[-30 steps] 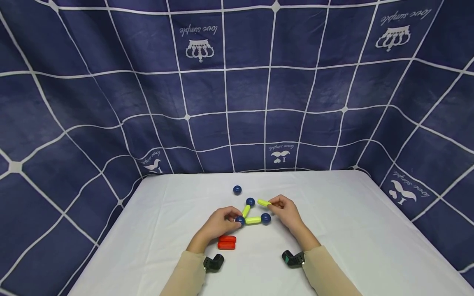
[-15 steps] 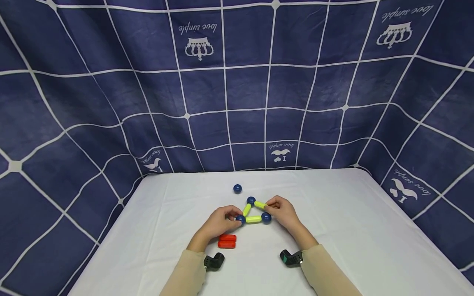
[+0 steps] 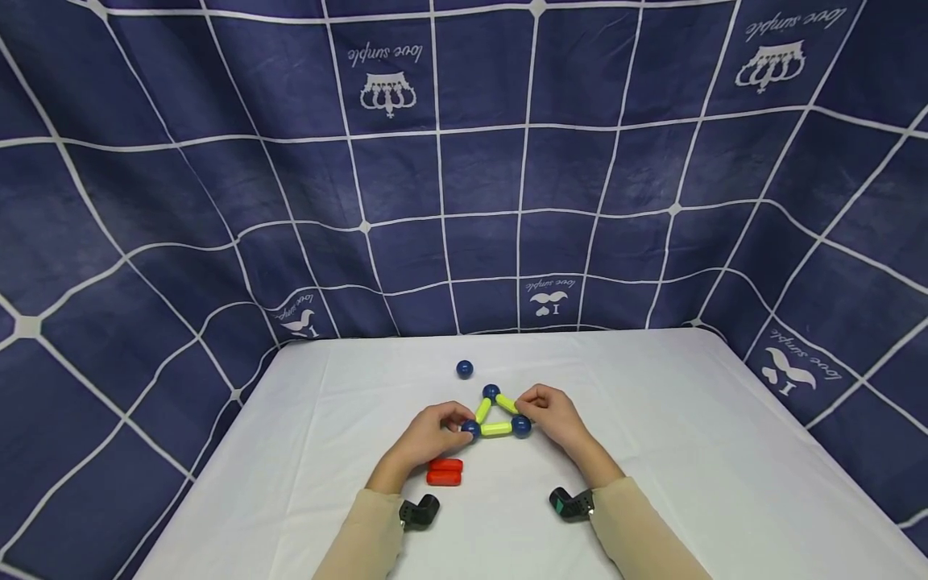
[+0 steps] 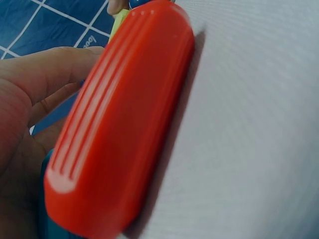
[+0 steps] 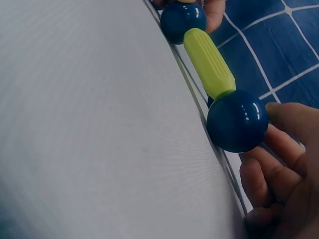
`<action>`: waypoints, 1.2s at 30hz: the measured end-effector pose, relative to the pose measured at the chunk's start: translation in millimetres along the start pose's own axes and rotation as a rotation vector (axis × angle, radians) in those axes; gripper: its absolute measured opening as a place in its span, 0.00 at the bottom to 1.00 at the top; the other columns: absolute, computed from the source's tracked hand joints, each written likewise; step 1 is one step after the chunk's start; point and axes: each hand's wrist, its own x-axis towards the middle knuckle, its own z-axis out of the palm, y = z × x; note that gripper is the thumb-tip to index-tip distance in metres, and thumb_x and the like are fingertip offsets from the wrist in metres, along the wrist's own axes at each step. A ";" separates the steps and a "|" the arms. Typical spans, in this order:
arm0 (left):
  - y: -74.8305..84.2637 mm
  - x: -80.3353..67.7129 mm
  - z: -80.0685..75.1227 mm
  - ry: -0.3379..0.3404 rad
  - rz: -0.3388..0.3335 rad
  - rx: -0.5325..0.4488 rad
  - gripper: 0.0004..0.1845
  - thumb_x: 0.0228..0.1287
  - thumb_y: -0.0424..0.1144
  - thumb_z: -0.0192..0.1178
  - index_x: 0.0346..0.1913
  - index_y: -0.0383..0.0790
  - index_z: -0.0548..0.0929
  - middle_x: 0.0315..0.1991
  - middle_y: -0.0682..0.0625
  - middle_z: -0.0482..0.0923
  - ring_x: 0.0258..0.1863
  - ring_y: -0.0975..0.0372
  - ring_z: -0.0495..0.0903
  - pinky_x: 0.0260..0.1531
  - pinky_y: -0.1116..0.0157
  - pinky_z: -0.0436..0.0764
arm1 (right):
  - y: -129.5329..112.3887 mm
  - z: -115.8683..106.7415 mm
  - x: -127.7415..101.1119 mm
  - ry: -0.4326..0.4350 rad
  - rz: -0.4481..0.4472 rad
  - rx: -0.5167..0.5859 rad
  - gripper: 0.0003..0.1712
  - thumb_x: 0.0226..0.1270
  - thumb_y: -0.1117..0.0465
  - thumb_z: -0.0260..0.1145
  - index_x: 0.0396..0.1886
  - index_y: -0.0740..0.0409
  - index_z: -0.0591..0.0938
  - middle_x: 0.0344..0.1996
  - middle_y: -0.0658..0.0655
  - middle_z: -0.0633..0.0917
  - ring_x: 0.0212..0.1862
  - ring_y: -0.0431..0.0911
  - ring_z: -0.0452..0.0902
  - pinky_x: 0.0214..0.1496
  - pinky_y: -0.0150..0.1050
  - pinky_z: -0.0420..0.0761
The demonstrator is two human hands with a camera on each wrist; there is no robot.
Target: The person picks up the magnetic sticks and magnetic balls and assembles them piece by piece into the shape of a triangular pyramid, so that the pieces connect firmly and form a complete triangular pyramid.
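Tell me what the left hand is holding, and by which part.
The left hand holds the near-left blue ball, gripping it around its left side.

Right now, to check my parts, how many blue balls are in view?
4: a loose ball at the back; joined by yellow-green rods, a far ball, a left ball held by the left hand and a right ball beside the right hand. Hands could hide others.

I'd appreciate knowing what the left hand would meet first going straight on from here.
The left hand touches a glossy blue ball, so that comes first; just beyond, probably a lime-yellow plastic rod, though depth is unclear.
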 end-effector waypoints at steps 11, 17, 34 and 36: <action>-1.3 0.8 0.1 -0.014 -0.026 -0.013 0.14 0.59 0.40 0.71 0.48 0.52 0.85 0.36 0.52 0.78 0.37 0.60 0.73 0.34 0.67 0.72 | -4.5 2.7 -1.3 -0.019 -0.008 -0.102 0.05 0.63 0.58 0.71 0.31 0.53 0.85 0.26 0.48 0.86 0.31 0.41 0.76 0.39 0.36 0.74; -0.5 1.0 -0.3 -0.009 -0.022 -0.011 0.14 0.59 0.40 0.71 0.48 0.53 0.85 0.36 0.53 0.78 0.37 0.60 0.73 0.35 0.66 0.72 | -3.4 1.5 -1.6 -0.033 -0.016 -0.126 0.05 0.65 0.57 0.69 0.32 0.53 0.86 0.29 0.48 0.87 0.33 0.41 0.76 0.41 0.36 0.75; -2.6 -0.1 -0.6 -0.006 0.000 -0.006 0.14 0.60 0.39 0.70 0.49 0.51 0.85 0.35 0.54 0.78 0.37 0.60 0.74 0.36 0.67 0.72 | 2.9 -23.2 -7.9 -0.327 -0.159 -0.050 0.13 0.66 0.55 0.70 0.46 0.57 0.84 0.39 0.53 0.87 0.40 0.42 0.80 0.42 0.31 0.79; -1.9 -0.1 -1.0 -0.006 0.001 -0.007 0.14 0.60 0.39 0.70 0.49 0.51 0.85 0.36 0.54 0.78 0.37 0.61 0.74 0.36 0.67 0.72 | 2.8 -22.8 -8.1 -0.321 -0.153 -0.061 0.13 0.66 0.55 0.70 0.46 0.56 0.84 0.39 0.52 0.86 0.40 0.42 0.80 0.43 0.32 0.79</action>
